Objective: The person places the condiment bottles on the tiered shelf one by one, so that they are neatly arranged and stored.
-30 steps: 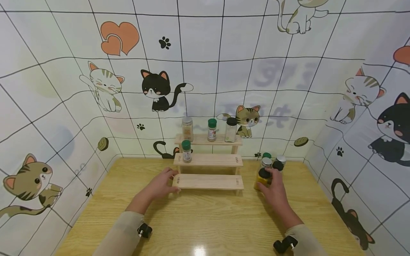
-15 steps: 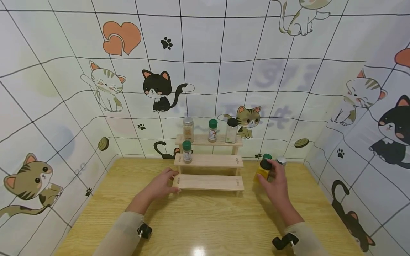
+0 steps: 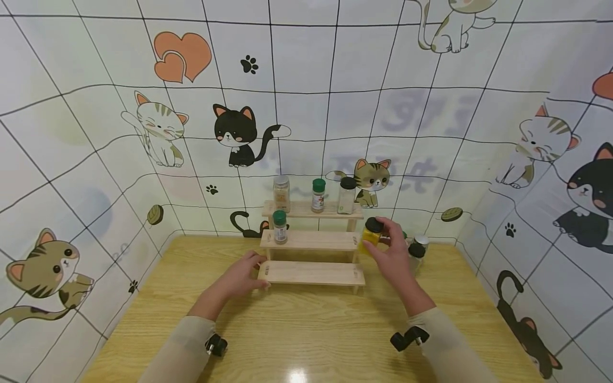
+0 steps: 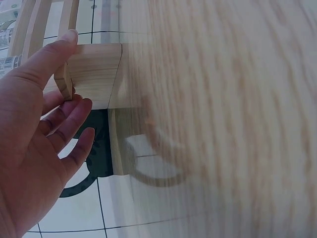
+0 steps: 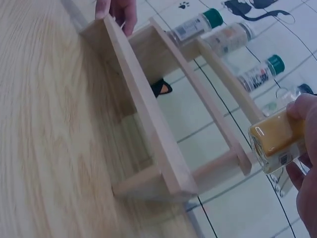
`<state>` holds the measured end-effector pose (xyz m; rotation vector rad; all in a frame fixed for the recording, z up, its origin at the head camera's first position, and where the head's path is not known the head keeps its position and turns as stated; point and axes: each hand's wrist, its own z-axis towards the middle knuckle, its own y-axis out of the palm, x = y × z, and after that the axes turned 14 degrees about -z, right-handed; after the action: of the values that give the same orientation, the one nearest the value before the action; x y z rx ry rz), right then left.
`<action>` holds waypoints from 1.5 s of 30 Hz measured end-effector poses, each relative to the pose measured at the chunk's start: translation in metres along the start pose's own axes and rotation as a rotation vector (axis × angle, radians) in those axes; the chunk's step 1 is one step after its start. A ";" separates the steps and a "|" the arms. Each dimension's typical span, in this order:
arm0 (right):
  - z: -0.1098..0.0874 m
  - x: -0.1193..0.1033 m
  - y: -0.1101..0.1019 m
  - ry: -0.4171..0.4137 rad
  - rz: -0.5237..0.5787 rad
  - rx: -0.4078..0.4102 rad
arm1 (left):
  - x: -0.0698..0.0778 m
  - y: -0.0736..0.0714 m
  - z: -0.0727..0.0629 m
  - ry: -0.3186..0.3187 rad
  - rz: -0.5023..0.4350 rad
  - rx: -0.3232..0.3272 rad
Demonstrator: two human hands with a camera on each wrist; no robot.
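Note:
My right hand [image 3: 394, 254] holds a glass spice jar [image 3: 370, 234] with yellow contents and a black lid, at the right end of the wooden tiered rack's middle shelf [image 3: 311, 240]. In the right wrist view the jar [image 5: 278, 134] is raised and tilted beside the rack, its base toward the camera. My left hand [image 3: 241, 276] pinches the left end of the rack's lowest shelf [image 3: 311, 272]; in the left wrist view the thumb lies along the board's end and a finger curls beneath. A green-lidded jar [image 3: 280, 227] stands at the left of the middle shelf.
On the top shelf [image 3: 297, 208] stand a silver-lidded jar [image 3: 281, 194], a green-lidded jar [image 3: 318, 195] and a black-lidded jar [image 3: 347, 196]. Behind my right hand, a black-lidded jar [image 3: 416, 254] and a silver-lidded jar [image 3: 421, 241] stand on the table [image 3: 306, 324]. A cat-print wall covering closes the back.
The right hand has lifted the yellow jar from the group on the right and carried it left to the rack. The left hand has stayed on the lowest shelf.

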<state>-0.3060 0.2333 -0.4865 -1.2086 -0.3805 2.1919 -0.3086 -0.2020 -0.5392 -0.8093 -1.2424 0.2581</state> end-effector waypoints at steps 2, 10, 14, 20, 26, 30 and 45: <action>0.005 -0.007 0.009 -0.014 0.025 -0.015 | 0.000 0.000 0.000 -0.002 0.003 -0.001; 0.022 -0.028 0.035 -0.036 0.132 -0.126 | -0.001 -0.001 0.000 -0.006 0.009 -0.005; 0.031 -0.033 0.048 -0.046 0.179 -0.168 | -0.001 -0.001 0.000 -0.007 0.008 -0.007; 0.039 -0.042 0.067 -0.070 0.184 -0.191 | -0.002 0.000 -0.001 0.001 0.012 -0.004; 0.044 -0.047 0.080 -0.078 0.203 -0.218 | -0.003 0.000 0.000 0.000 0.011 -0.003; 0.047 -0.050 0.086 -0.091 0.200 -0.232 | -0.004 0.000 0.000 0.002 0.008 -0.007; 0.047 -0.053 0.094 -0.093 0.106 -0.284 | -0.003 0.003 0.002 -0.019 0.010 0.008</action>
<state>-0.3580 0.1284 -0.4740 -1.3027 -0.7003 2.3485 -0.3109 -0.2009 -0.5434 -0.8078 -1.2548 0.2791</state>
